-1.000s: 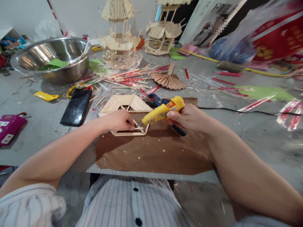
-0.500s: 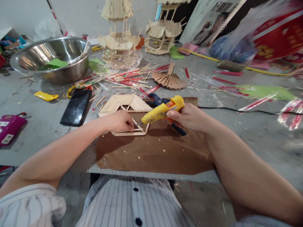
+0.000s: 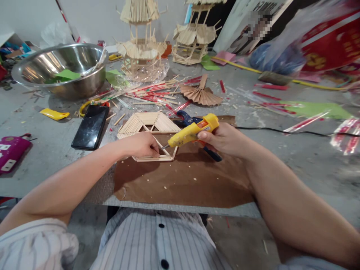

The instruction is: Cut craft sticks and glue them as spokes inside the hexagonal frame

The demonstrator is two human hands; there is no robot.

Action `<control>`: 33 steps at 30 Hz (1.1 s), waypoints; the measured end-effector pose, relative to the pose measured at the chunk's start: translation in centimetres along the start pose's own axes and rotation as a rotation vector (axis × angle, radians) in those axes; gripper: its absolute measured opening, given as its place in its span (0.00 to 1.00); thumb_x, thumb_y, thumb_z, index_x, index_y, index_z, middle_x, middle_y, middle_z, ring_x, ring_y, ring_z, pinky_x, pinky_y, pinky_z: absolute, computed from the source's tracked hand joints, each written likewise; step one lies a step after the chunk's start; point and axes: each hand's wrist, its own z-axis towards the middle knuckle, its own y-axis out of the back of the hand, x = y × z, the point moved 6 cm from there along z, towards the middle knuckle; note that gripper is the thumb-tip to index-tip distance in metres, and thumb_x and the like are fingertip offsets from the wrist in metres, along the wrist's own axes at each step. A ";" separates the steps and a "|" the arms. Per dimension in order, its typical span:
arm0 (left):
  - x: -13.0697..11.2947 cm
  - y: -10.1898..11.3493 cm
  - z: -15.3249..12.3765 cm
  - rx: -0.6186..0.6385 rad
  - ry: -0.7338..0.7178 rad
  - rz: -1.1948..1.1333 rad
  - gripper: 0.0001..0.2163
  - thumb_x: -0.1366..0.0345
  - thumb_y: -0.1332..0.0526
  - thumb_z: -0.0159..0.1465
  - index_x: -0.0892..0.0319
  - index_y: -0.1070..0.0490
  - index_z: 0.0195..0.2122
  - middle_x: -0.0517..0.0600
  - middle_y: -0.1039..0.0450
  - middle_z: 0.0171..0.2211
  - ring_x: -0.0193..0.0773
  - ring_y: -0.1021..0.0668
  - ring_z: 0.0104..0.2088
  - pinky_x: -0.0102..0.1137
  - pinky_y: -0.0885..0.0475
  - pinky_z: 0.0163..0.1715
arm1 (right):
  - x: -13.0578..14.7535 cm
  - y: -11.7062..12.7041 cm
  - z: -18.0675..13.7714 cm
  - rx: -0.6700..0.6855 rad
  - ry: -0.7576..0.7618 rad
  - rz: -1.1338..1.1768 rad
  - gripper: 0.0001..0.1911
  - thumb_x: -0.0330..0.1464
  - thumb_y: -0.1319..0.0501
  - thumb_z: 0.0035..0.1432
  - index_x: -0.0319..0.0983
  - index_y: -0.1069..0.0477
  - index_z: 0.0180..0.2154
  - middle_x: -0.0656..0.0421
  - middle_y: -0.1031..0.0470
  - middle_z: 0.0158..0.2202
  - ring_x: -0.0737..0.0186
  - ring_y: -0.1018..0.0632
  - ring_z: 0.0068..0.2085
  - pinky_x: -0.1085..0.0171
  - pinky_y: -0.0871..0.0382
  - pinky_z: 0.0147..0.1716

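My right hand (image 3: 225, 137) is wrapped around a yellow hot glue gun (image 3: 187, 135). Its metal nozzle points down and left, close to the fingertips of my left hand (image 3: 146, 144). Those fingers are pinched together over the front part of a hexagonal frame of thin wooden sticks (image 3: 153, 159); what they grip is hidden. Rows of sticks cover the far panels of the frame, while the front right shows open gaps. Beneath the frame lies a sheet of brown paper (image 3: 182, 187). A dark blue tool (image 3: 185, 117) lies partly hidden behind the glue gun.
A black phone (image 3: 90, 127), a yellow cutter knife (image 3: 54, 114) and a steel bowl (image 3: 59, 71) are on the left. Behind are loose sticks (image 3: 152, 92), a folded paper fan (image 3: 201, 93) and two stick pagodas (image 3: 142, 48) (image 3: 194, 37). A black cord (image 3: 270, 129) runs right.
My left hand has shifted very slightly at the frame. The glue gun stays in almost the same place.
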 end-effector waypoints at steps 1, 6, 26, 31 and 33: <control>0.0 0.0 0.0 0.002 0.002 0.000 0.11 0.64 0.43 0.51 0.62 0.25 0.31 0.48 0.25 0.26 0.29 0.30 0.25 0.24 0.42 0.24 | 0.0 0.0 0.0 0.002 -0.001 0.001 0.31 0.60 0.56 0.43 0.39 0.38 0.20 0.62 0.41 0.15 0.71 0.40 0.18 0.68 0.45 0.17; -0.1 -0.1 0.0 0.011 -0.004 0.003 0.11 0.64 0.44 0.51 0.62 0.24 0.31 0.47 0.26 0.25 0.29 0.31 0.24 0.24 0.42 0.23 | 0.2 -0.1 -0.1 0.020 -0.013 0.002 0.30 0.58 0.55 0.45 0.38 0.37 0.22 0.62 0.40 0.16 0.70 0.40 0.19 0.67 0.45 0.18; 0.4 -0.3 0.3 0.016 -0.022 -0.012 0.11 0.64 0.43 0.51 0.61 0.24 0.31 0.47 0.25 0.26 0.29 0.31 0.24 0.24 0.43 0.24 | -0.7 0.0 -0.6 0.173 -0.111 -0.031 0.27 0.55 0.51 0.46 0.37 0.33 0.23 0.61 0.36 0.15 0.67 0.34 0.18 0.66 0.41 0.19; 0.5 -0.2 0.4 0.018 -0.027 -0.008 0.11 0.64 0.42 0.51 0.61 0.24 0.32 0.47 0.25 0.27 0.29 0.31 0.25 0.24 0.42 0.25 | -0.9 0.0 -0.6 0.186 -0.120 -0.037 0.28 0.55 0.52 0.46 0.37 0.34 0.23 0.61 0.36 0.15 0.67 0.34 0.19 0.66 0.41 0.21; 0.5 -0.1 0.3 0.024 -0.040 0.006 0.11 0.63 0.43 0.51 0.60 0.24 0.32 0.47 0.25 0.28 0.29 0.31 0.24 0.24 0.43 0.25 | -0.9 0.1 -0.4 0.171 -0.111 -0.046 0.29 0.57 0.52 0.45 0.37 0.34 0.22 0.60 0.36 0.16 0.67 0.34 0.19 0.66 0.41 0.21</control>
